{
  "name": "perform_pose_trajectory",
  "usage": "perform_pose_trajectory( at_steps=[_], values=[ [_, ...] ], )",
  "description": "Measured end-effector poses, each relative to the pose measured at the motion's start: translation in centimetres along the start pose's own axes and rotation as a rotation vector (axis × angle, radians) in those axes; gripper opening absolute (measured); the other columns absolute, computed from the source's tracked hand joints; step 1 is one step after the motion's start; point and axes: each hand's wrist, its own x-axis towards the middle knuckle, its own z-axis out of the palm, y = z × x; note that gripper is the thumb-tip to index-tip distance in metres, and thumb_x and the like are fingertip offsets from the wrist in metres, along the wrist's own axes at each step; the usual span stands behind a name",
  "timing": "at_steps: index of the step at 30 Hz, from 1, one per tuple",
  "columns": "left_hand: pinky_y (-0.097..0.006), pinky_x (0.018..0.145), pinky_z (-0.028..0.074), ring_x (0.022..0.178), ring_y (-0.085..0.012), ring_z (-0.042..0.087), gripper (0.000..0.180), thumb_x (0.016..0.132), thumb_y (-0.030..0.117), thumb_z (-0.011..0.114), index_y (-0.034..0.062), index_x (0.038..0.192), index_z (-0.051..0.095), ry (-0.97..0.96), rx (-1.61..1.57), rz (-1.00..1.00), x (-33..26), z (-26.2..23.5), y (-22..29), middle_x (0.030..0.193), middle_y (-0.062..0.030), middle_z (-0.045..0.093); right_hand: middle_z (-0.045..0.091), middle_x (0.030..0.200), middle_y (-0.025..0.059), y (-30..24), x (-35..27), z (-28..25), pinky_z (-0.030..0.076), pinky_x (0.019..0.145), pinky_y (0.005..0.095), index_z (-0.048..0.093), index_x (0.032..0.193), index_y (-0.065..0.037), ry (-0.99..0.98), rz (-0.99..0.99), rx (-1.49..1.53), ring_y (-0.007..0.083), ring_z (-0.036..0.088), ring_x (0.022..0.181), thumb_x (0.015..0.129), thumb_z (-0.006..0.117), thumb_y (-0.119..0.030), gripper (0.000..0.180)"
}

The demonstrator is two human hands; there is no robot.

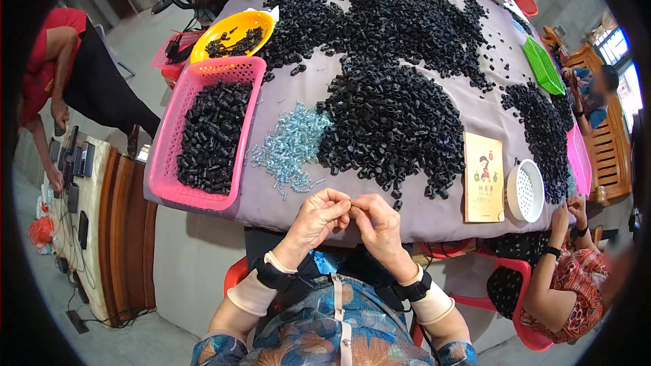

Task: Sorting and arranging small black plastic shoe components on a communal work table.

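My left hand (317, 222) and my right hand (381, 229) meet over the near edge of the table, fingertips touching. Both are closed in a pinch, and whatever sits between the fingers is too small or too hidden to name. Just beyond them spreads a big heap of small black plastic parts (390, 129). To its left lies a pile of clear bluish small pieces (293, 148). A pink basket (154, 156) on the left holds many black cylindrical parts (213, 139).
A yellow booklet (483, 196) and a white perforated basket (525, 193) lie to the right. Farther off are a yellow plate (268, 22), a green basket (542, 64) and a pink tray (578, 159). Other people sit around the table; one in red (57, 51) stands at left.
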Motion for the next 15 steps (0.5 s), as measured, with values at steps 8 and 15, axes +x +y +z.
perform_pose_trajectory(
  at_steps=[8,15],
  values=[
    [-0.022,0.057,0.048,0.065,-0.0099,0.059,0.016,0.091,0.011,0.060,0.0040,0.105,0.060,-0.003,0.039,-0.024,1.0,0.2,1.4,0.081,-0.0045,0.063,0.057,0.104,0.0153,-1.0,-0.2,-0.7,0.051,0.070,0.0309,0.059,0.111,0.000,-0.098,0.088,0.083,0.0275,0.062,0.086,0.082,0.059,0.005,0.030],
    [-0.022,0.058,0.049,0.066,-0.0084,0.059,0.016,0.092,0.011,0.058,0.0063,0.107,0.060,-0.068,0.115,-0.006,2.8,1.3,3.6,0.084,-0.0050,0.064,0.056,0.103,0.0140,1.5,2.3,-4.5,0.046,0.078,0.0372,0.060,0.107,-0.003,0.099,-0.065,-0.409,0.0312,0.055,0.092,0.076,0.061,0.003,0.032]
  ],
)
